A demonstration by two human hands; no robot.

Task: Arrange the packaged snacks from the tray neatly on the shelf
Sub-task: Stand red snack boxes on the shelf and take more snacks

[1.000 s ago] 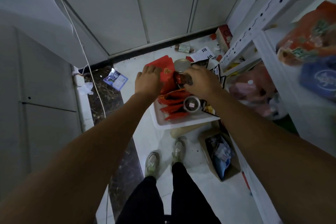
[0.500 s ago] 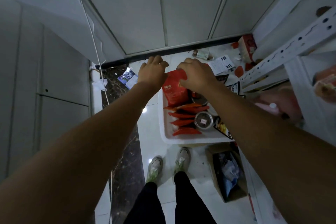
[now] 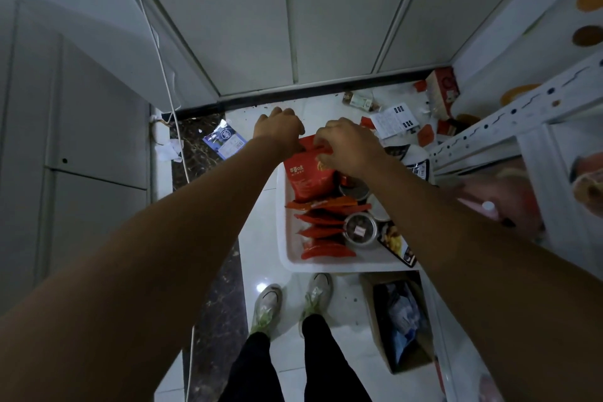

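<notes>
A white tray (image 3: 284,248) sits low in front of me, above the floor. It holds several small red snack packets (image 3: 321,225), a round tin (image 3: 360,228) and a dark packet with yellow snacks (image 3: 396,243). Both my hands hold a large red snack bag (image 3: 308,178) upright over the tray's far end. My left hand (image 3: 279,130) pinches its top left corner and my right hand (image 3: 347,147) grips its top edge. The white metal shelf (image 3: 509,127) stands at the right, with blurred packaged goods (image 3: 509,199) on it.
White cabinet doors (image 3: 287,29) close off the far side. Litter lies on the floor: a blue packet (image 3: 225,139), a small bottle (image 3: 360,101), paper labels (image 3: 394,119), a red box (image 3: 442,91). A cardboard box (image 3: 401,320) with bags sits by my feet (image 3: 290,300).
Both hands rose from the tray's contents and lifted the large red bag upright. The view tilted so the shelf slid toward the right edge.
</notes>
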